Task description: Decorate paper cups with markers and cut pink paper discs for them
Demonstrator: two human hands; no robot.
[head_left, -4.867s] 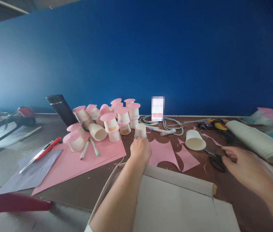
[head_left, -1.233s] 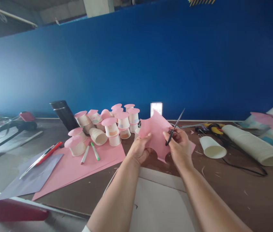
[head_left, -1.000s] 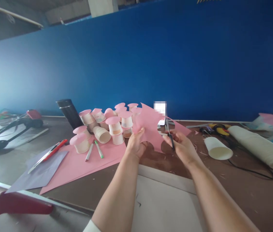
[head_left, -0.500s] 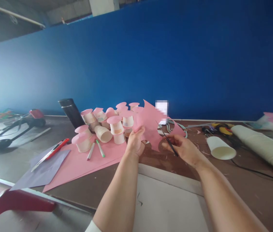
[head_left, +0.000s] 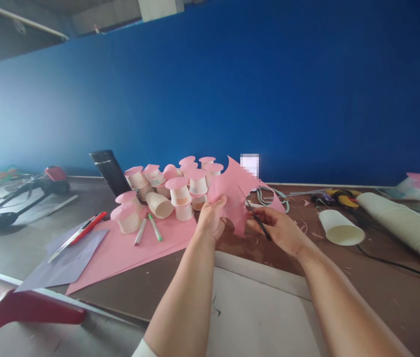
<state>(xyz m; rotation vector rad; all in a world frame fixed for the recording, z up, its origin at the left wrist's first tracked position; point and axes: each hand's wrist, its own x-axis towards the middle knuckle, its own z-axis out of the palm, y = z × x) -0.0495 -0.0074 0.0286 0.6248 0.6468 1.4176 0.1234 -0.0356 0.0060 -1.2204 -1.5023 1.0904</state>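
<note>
My left hand point(head_left: 212, 218) pinches a pink sheet of paper point(head_left: 234, 186) by its lower left side. The sheet has curved cut-outs along its edges and a pointed top corner. My right hand point(head_left: 277, 229) is closed on a pair of dark scissors point(head_left: 260, 222), whose thin blade lies against the right part of the paper. Just behind and left of my left hand stand several paper cups point(head_left: 180, 196) topped with pink paper discs. A stack of cups point(head_left: 159, 206) lies on its side among them.
Two markers point(head_left: 154, 228) lie on pink sheets point(head_left: 120, 253) at left, beside a red utility knife point(head_left: 88, 229) on grey paper point(head_left: 70, 263). A black bottle point(head_left: 108, 171) stands behind. At right lie a single cup point(head_left: 339, 227), a long cup stack point(head_left: 403, 225) and a black cable point(head_left: 395, 261).
The pink paper has shifted slightly to the right and turned in my left hand. The scissors and my right hand have moved a little left, closer to my left hand.
</note>
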